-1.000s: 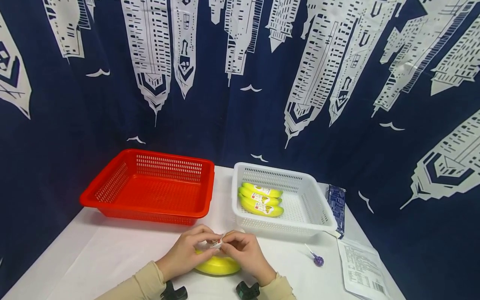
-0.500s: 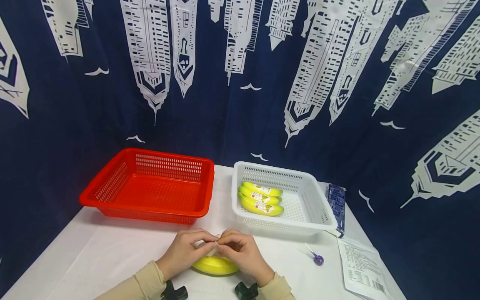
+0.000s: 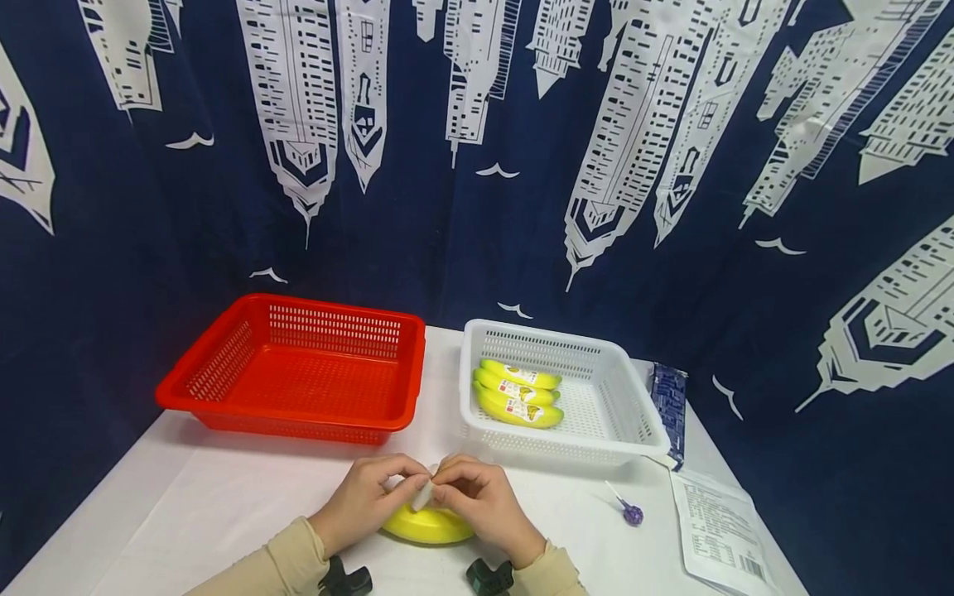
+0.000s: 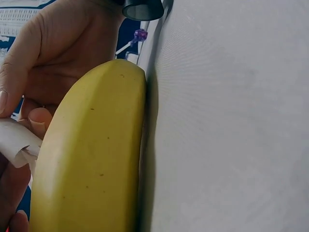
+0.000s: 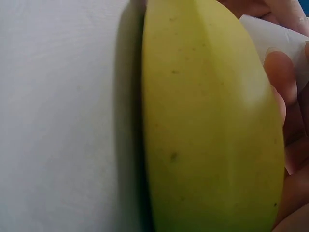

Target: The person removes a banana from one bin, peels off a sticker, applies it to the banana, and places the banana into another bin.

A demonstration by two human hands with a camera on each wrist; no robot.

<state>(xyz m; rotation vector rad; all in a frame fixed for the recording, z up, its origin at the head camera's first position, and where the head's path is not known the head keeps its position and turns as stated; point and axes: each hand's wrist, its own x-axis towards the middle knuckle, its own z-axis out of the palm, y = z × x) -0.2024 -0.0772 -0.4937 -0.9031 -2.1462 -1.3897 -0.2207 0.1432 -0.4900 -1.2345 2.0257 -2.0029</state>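
A yellow banana (image 3: 426, 527) lies on the white table in front of me, close up in both wrist views. Just above it, my left hand (image 3: 370, 495) and right hand (image 3: 483, 498) meet at their fingertips. Between them they pinch a small white label (image 3: 422, 497), with thumb and fingers bent on each side. In the left wrist view the label (image 4: 18, 142) is curled and reaches down to the banana (image 4: 96, 150). Its paler side faces the right wrist camera, beside the banana (image 5: 207, 121). Fingers hide part of it.
A red basket (image 3: 320, 422) stands at the back left. To its right, a white basket (image 3: 596, 414) holds several labelled bananas (image 3: 519, 410). A purple lollipop (image 3: 633, 515), a white printed pouch (image 3: 721, 534) and a dark blue packet (image 3: 668, 414) lie at the right.
The label has turned between the fingers: its printed side showed a second ago, and now a plain white side shows. Both hands stay almost in place over the banana.
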